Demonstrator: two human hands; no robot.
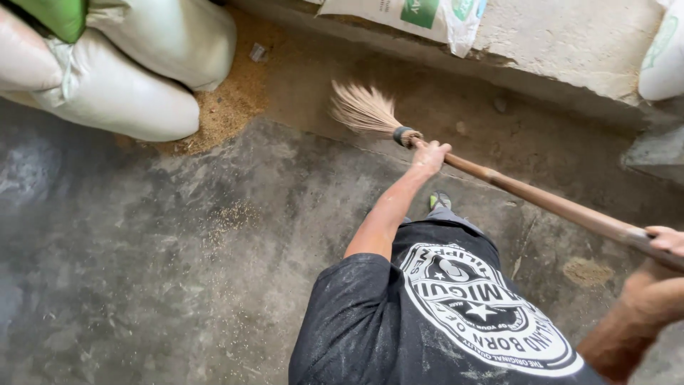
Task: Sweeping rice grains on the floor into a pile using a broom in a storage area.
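Grey concrete floor, dusty and stained, fills most of the frame, and along the top runs a raised pale concrete ledge.

At the centre of the frame the left hand is closed around the long brown wooden broom handle, close to the dark binding where the bristles begin. The grip of this hand is clamped on the handle, with the fingers wrapped over it. At the right edge of the frame the right hand is closed on the upper part of the same handle; its fingers lie over the wood, and the rest of the hand is cut off by the edge.

The handle goes diagonally from the right edge toward the upper middle. Its fan of pale straw bristles spreads on the floor in the upper middle of the frame, near the foot of the ledge.

Left of the bristles a patch of tan grain husk dust lies on the floor, touching the full white woven sacks piled in the upper left corner. A thin scatter of the same dust lies further down on the floor.

Under the arms, in the lower middle, the person's dark shirt with a round white print is seen, and a shoe tip shows just beyond it. Another white sack with green print hangs over the ledge at the top.
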